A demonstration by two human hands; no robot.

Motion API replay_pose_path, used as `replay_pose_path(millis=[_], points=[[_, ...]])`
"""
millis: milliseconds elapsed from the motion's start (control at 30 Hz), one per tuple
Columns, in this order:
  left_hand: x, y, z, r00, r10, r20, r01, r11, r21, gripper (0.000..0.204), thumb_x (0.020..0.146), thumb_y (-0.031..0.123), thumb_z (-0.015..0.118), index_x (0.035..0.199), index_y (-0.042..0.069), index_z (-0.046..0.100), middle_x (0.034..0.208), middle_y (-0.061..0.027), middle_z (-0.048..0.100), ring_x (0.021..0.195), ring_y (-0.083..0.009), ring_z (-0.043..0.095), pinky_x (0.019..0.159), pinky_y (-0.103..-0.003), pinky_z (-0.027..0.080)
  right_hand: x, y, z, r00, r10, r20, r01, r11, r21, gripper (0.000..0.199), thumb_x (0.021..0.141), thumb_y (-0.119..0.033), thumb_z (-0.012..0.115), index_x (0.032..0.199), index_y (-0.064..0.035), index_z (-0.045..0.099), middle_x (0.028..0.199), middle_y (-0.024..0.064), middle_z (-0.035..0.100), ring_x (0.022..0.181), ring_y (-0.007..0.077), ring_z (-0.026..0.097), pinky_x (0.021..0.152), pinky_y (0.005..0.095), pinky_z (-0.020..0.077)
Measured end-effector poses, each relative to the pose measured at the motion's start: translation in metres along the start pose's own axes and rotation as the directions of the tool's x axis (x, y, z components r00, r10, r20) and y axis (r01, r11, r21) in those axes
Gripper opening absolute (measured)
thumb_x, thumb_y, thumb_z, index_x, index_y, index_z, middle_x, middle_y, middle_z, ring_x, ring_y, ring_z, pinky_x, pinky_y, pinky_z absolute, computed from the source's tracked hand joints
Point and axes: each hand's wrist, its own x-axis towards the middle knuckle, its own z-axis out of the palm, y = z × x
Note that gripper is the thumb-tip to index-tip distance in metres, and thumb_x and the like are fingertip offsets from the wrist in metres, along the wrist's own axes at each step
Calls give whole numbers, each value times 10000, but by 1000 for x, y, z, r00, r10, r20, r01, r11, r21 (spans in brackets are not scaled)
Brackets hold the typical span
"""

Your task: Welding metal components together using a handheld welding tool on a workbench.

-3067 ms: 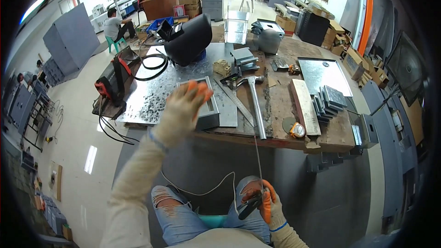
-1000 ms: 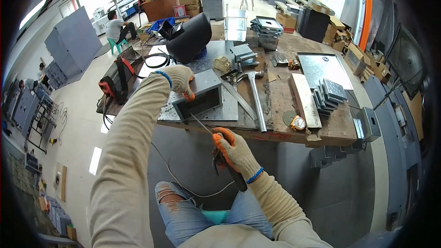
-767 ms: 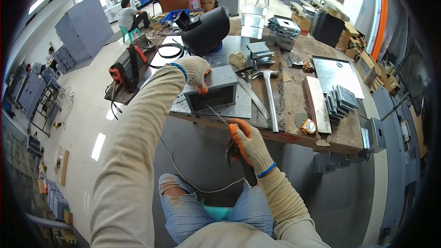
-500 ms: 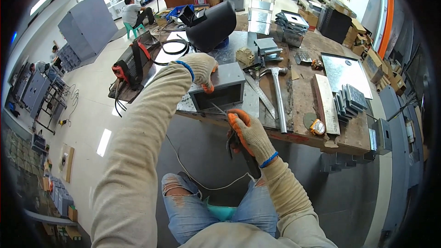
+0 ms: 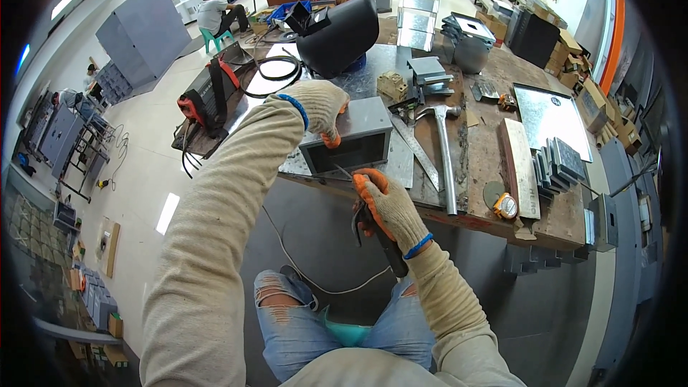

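Electrode holder (image 5: 390, 251) sits in the gloved right hand (image 5: 390, 208), fingers wrapped around it, its thin rod (image 5: 342, 170) pointing forward-left to the gray sheet-metal box (image 5: 369, 116); I cannot tell whether the tip touches. Beyond that grip, the gloved left hand (image 5: 321, 109) holds the box's top left part. Right of the box lies a claw hammer (image 5: 446, 161); farther off, beyond the left hand, rests a black welding helmet (image 5: 340, 37).

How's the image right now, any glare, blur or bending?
In the head view, white glare marks the floor and metal tray; same head view, the box is dark inside; also there, the right hand looks fairly sharp and the orange post bows near the blackened rim.
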Motion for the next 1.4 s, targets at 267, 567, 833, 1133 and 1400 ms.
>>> replay_pose_path(millis=[267, 567, 833, 1133, 1400], points=[[3, -3, 4, 999, 12, -38, -12, 1000, -3, 794, 709, 365, 956, 1369, 35, 664, 1239, -149, 757, 1103, -360, 718, 964, -462, 565, 10, 6, 5, 998, -33, -58, 35, 999, 37, 264, 1085, -248, 577, 1268, -75, 656, 813, 47, 597, 555, 132, 549, 409, 272, 488], [4, 3, 2, 995, -100, 0, 97, 967, -235, 729, 727, 375, 949, 1322, 43, 687, 1171, -129, 776, 1061, -338, 729, 949, -448, 571, 18, 16, -1, 998, 13, -55, -15, 999, -36, 254, 1093, -281, 590, 1241, -93, 676, 801, 21, 600, 579, 108, 537, 428, 287, 507], [-3, 0, 1, 999, 24, -40, -23, 1000, 3, 749, 697, 311, 952, 1333, 31, 672, 1177, -128, 771, 1009, -347, 720, 888, -436, 567, 16, 33, 0, 977, -212, -1, 212, 977, 7, 260, 1092, -275, 602, 1250, -78, 666, 797, 11, 608, 629, 102, 555, 509, 268, 519], [-3, 1, 2, 999, 20, -47, -20, 1000, 10, 748, 675, 330, 977, 1302, 46, 684, 1161, -121, 774, 1009, -348, 719, 876, -458, 553, -3, 16, 2, 991, -129, -30, 130, 991, 23, 273, 1094, -254, 595, 1302, -82, 638, 809, 31, 613, 610, 126, 571, 499, 271, 503], [-7, 5, -2, 999, 4, -45, -5, 1000, -8, 772, 665, 355, 992, 1303, 46, 685, 1212, -129, 766, 1046, -356, 720, 893, -466, 555, 9, 14, 6, 995, -87, -47, 88, 996, 15, 247, 1101, -257, 574, 1293, -116, 639, 791, 45, 607, 512, 140, 551, 377, 294, 443]])
